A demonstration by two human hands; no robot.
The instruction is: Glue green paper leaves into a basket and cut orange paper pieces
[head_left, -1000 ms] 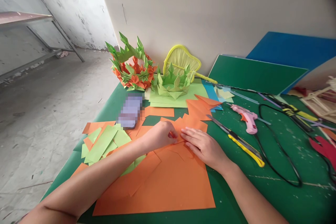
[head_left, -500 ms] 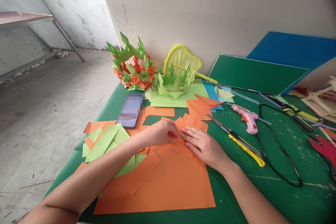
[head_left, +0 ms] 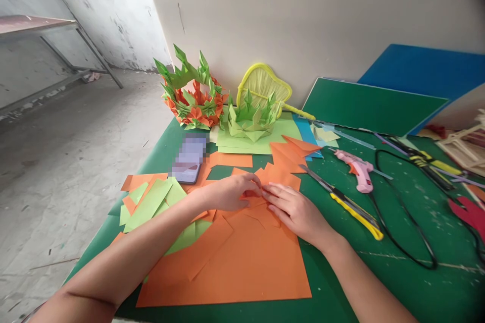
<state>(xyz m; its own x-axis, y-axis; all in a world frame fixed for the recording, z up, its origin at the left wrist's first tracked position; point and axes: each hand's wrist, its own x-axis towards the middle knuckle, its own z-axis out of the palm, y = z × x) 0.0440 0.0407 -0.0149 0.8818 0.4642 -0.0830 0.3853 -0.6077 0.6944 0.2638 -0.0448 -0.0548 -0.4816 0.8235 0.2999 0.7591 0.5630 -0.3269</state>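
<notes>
My left hand (head_left: 233,193) is curled, thumb and fingers closed at a small piece of orange paper (head_left: 256,201) that is partly hidden beneath both hands. Its fingertips reach those of my right hand (head_left: 295,212), which lies with outstretched fingers flat across the same orange paper. Under them spreads a large orange sheet (head_left: 257,267), with loose orange strips on it. Cut green paper pieces (head_left: 147,207) lie in a heap by my left forearm. A folded orange piece (head_left: 290,156) rests beyond my right hand, close to a yellow utility knife (head_left: 356,216).
A phone (head_left: 189,159) lies at the table's left side. Behind stand a green paper crown (head_left: 252,123), an orange-and-green paper wreath (head_left: 197,116) and a yellow fan (head_left: 261,86). To the right are a pink glue gun (head_left: 359,171) with its cord, and pliers (head_left: 424,161).
My left hand's fingertips have shifted slightly right, meeting the right fingertips over the orange paper. My right hand has hardly moved.
</notes>
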